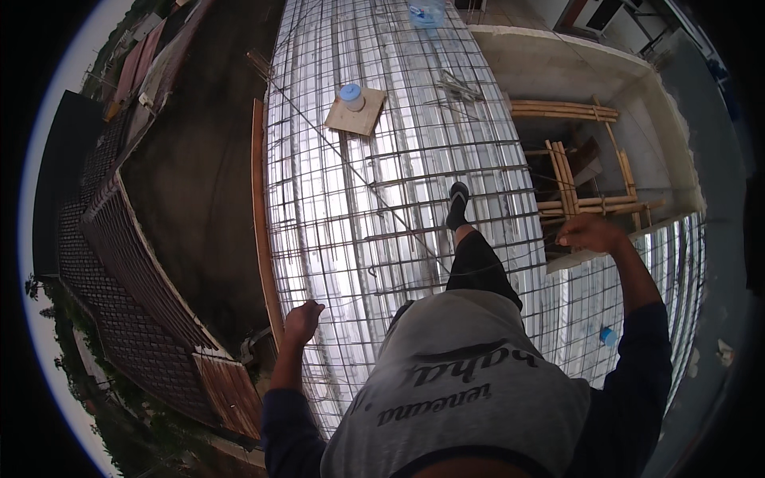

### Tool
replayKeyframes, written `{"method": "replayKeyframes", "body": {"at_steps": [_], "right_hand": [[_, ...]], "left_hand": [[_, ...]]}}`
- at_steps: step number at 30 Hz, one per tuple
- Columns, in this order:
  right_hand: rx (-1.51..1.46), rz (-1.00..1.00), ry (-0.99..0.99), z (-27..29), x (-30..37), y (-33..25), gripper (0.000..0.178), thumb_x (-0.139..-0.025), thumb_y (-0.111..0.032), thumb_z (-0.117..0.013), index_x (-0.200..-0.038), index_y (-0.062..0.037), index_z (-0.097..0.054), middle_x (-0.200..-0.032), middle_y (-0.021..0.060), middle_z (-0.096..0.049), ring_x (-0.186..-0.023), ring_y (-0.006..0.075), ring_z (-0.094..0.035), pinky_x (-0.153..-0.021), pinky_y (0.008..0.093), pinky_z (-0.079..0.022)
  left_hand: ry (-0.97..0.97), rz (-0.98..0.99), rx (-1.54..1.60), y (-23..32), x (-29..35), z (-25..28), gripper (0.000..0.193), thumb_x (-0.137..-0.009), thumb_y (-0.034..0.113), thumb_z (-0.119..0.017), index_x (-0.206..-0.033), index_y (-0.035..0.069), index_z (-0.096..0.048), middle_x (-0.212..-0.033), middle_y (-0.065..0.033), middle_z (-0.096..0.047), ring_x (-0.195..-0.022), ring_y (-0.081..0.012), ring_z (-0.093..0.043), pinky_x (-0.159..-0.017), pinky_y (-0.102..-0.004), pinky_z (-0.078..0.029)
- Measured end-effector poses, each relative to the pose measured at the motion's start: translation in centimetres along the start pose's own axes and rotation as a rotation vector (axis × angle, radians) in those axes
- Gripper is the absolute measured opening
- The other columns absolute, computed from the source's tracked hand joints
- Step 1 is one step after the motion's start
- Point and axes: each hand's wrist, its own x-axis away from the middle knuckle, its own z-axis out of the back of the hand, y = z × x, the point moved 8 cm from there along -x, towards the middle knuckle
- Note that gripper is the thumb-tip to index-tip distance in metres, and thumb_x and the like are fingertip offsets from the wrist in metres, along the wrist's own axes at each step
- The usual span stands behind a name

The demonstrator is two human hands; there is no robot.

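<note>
Beneath me a mesh of thin steel rebar [402, 177] lies over shiny corrugated metal decking. My left hand [303, 321] is curled closed above the mesh near its left edge; whatever may be inside the fingers is too small to see. Out to the right, my right hand [591, 233] has its fingers bent together beside the stairwell opening, and I cannot make out anything in it. A foot in a dark sandal [457, 199] stands on the bars ahead of me.
A container with a blue lid [351, 97] stands on a square board [356, 113] upon the mesh. Beyond it is a clear blue water jug [427, 12]. Bamboo poles [564, 179] cross the walled opening at right. A wooden edge board [263, 215] borders the left drop, near tiled roofs [135, 279].
</note>
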Motion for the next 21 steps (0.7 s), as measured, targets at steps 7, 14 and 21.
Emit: {"method": "replayKeyframes", "body": {"at_steps": [7,14,21], "right_hand": [[-0.083,0.212,-0.150,6.3,-19.5,-6.0,0.022,-0.088,-0.026,-0.060,-0.099,-0.0093,-0.070,-0.091,0.0113,-0.069,-0.090,0.0273,-0.066,-0.080,0.0393,-0.049],[0.061,0.474,-0.129,14.4,-32.2,-14.5,0.022,-0.086,-0.029,-0.062,-0.099,-0.0121,-0.069,-0.095,0.0076,-0.067,-0.096,0.0263,-0.063,-0.084,0.0396,-0.048],[-0.078,0.365,0.635,28.5,-41.2,-11.5,0.032,-0.084,-0.021,-0.065,-0.111,-0.0062,-0.060,-0.108,0.0129,-0.058,-0.105,0.0314,-0.056,-0.092,0.0397,-0.045]], "left_hand": [[0.138,-0.261,0.122,25.5,-19.1,9.1,0.055,-0.078,0.030,-0.074,-0.123,0.004,-0.053,-0.118,-0.0205,-0.057,-0.112,-0.0378,-0.051,-0.098,-0.0469,-0.037],[-0.454,-0.097,0.387,42.5,-31.9,11.5,0.031,-0.093,0.031,-0.054,-0.109,0.005,-0.060,-0.091,-0.0209,-0.064,-0.091,-0.0371,-0.062,-0.078,-0.0426,-0.048],[-0.227,-0.083,0.268,30.8,-44.6,13.0,0.031,-0.097,0.030,-0.046,-0.099,0.004,-0.062,-0.080,-0.0204,-0.063,-0.082,-0.0383,-0.063,-0.071,-0.0434,-0.047]]}}
